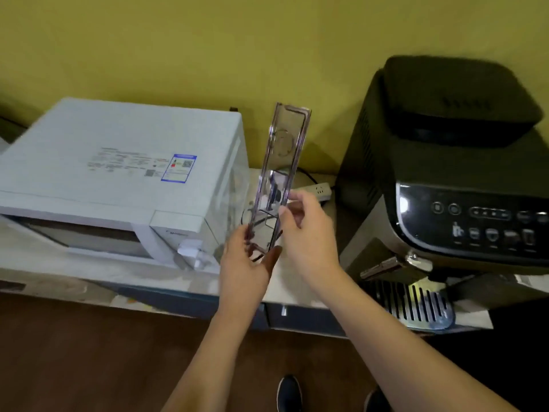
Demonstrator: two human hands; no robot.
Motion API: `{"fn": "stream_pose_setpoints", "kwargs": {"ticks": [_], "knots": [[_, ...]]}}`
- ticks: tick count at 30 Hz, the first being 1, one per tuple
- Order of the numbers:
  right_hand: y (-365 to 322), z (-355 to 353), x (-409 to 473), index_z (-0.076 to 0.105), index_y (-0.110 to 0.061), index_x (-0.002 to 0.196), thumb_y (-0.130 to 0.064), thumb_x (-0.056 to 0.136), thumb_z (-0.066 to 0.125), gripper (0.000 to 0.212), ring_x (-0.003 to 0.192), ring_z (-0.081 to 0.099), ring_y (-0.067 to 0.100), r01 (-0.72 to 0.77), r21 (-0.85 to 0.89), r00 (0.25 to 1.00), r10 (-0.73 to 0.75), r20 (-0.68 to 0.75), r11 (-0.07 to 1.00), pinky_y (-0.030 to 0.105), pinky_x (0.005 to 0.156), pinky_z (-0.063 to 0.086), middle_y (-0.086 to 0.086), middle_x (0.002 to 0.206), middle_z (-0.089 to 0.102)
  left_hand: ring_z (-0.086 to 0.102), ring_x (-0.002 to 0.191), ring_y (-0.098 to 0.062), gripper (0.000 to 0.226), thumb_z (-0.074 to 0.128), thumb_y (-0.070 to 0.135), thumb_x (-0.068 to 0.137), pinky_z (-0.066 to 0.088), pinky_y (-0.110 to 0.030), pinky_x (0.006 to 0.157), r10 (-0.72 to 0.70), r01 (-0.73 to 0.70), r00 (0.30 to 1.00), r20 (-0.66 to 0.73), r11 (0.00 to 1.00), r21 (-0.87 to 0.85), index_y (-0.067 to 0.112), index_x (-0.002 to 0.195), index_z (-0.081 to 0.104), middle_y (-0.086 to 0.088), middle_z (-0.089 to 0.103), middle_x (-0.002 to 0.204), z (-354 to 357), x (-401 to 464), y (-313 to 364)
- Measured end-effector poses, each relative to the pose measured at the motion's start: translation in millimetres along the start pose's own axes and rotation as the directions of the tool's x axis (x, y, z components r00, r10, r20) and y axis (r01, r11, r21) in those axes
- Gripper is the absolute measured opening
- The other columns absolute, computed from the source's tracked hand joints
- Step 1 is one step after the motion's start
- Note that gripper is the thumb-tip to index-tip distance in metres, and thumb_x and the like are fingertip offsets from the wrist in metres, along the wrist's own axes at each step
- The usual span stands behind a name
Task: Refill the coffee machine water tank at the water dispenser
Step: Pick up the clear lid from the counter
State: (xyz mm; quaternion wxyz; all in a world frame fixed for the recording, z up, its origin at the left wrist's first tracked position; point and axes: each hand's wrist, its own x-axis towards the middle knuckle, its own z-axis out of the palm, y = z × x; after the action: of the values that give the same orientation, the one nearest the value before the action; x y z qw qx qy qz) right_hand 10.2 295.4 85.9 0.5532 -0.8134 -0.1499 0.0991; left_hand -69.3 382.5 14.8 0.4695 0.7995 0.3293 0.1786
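Clear plastic water tank point(279, 179) is being held upright over the counter point(297, 281), left hand point(246, 263) clamped on its bottom, right hand point(306, 230) pinching the side, coffee machine point(445, 179) sitting right of both.

Black coffee machine point(463, 185) cut by right edge; its button icons blurred. White microwave point(118, 173) label text illegible.
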Motion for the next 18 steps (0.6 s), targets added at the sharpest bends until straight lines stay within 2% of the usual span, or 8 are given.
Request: {"fn": "stream_pose_setpoints", "kwargs": {"ticks": [3,5,8,10,14,17,18], "knots": [[-46.0,-37.7,-4.8,0.056,-0.026,0.123,-0.024,0.097,0.057,0.026,0.092,0.062,-0.001,0.195,0.016,0.977,-0.192,-0.096,0.981,0.017,0.08,0.051,-0.013,0.103,0.066,0.061,0.099,-0.003,0.061,0.08,0.04,0.076,0.054,-0.03,0.086,0.152,-0.161,0.983,-0.099,0.983,-0.087,0.028,0.128,0.05,0.012,0.062,0.113,-7.2,1.2,64.5],[-71.9,-71.3,-12.8,0.056,-0.025,0.125,-0.023,0.097,0.057,0.028,0.09,0.061,-0.005,0.306,0.013,0.938,-0.299,-0.175,0.952,0.011,0.077,0.05,-0.015,0.098,0.065,0.06,0.099,-0.004,0.063,0.079,0.041,0.075,0.053,-0.027,0.085,0.247,-0.264,0.959,-0.138,0.956,-0.13,0.026,0.129,0.05,0.011,0.06,0.114,-7.7,-3.7,107.3],[-95.8,-125.2,-21.2,0.059,-0.02,0.123,-0.017,0.096,0.059,0.027,0.086,0.061,-0.006,0.435,-0.005,0.858,-0.417,-0.299,0.9,0.007,0.072,0.047,-0.016,0.092,0.064,0.058,0.101,-0.008,0.063,0.079,0.045,0.077,0.05,-0.024,0.084,0.398,-0.416,0.903,-0.164,0.904,-0.097,0.021,0.128,0.051,0.006,0.058,0.115,3.4,-15.1,161.1],[-100.7,-162.9,-23.2,0.062,-0.016,0.124,-0.016,0.095,0.061,0.029,0.083,0.062,-0.002,0.482,-0.027,0.807,-0.455,-0.376,0.876,0.01,0.07,0.049,-0.014,0.092,0.065,0.055,0.105,-0.012,0.065,0.078,0.048,0.077,0.048,-0.027,0.087,0.493,-0.508,0.849,-0.189,0.86,-0.039,0.015,0.127,0.052,0.004,0.053,0.115,17.7,-26.8,193.2],[-93.3,-242.8,-24.3,0.063,-0.014,0.126,-0.016,0.093,0.065,0.033,0.09,0.067,0.011,0.507,-0.054,0.744,-0.468,-0.477,0.86,0.03,0.08,0.058,-0.002,0.101,0.069,0.051,0.108,-0.014,0.068,0.08,0.044,0.076,0.048,-0.031,0.091,0.603,-0.613,0.773,-0.199,0.79,0.01,0.01,0.128,0.052,0.002,0.048,0.116,61.6,-54.2,248.0],[-84.2,-304.0,-23.3,0.064,-0.016,0.122,-0.013,0.092,0.066,0.031,0.084,0.069,0.011,0.51,-0.077,0.717,-0.473,-0.512,0.857,0.027,0.075,0.058,-0.004,0.098,0.068,0.053,0.108,-0.018,0.071,0.08,0.046,0.077,0.051,-0.035,0.092,0.668,-0.67,0.723,-0.178,0.74,0.057,0.01,0.13,0.049,-0.002,0.049,0.118,99.2,-75.6,285.8],[-79.9,-323.2,-22.9,0.065,-0.017,0.12,-0.013,0.091,0.066,0.03,0.082,0.069,0.013,0.514,-0.078,0.708,-0.474,-0.524,0.854,0.031,0.075,0.06,-0.005,0.096,0.068,0.053,0.108,-0.019,0.072,0.08,0.046,0.077,0.051,-0.036,0.092,0.69,-0.687,0.704,-0.17,0.722,0.088,0.01,0.131,0.048,-0.003,0.05,0.118,112.1,-82.6,297.7]]}}
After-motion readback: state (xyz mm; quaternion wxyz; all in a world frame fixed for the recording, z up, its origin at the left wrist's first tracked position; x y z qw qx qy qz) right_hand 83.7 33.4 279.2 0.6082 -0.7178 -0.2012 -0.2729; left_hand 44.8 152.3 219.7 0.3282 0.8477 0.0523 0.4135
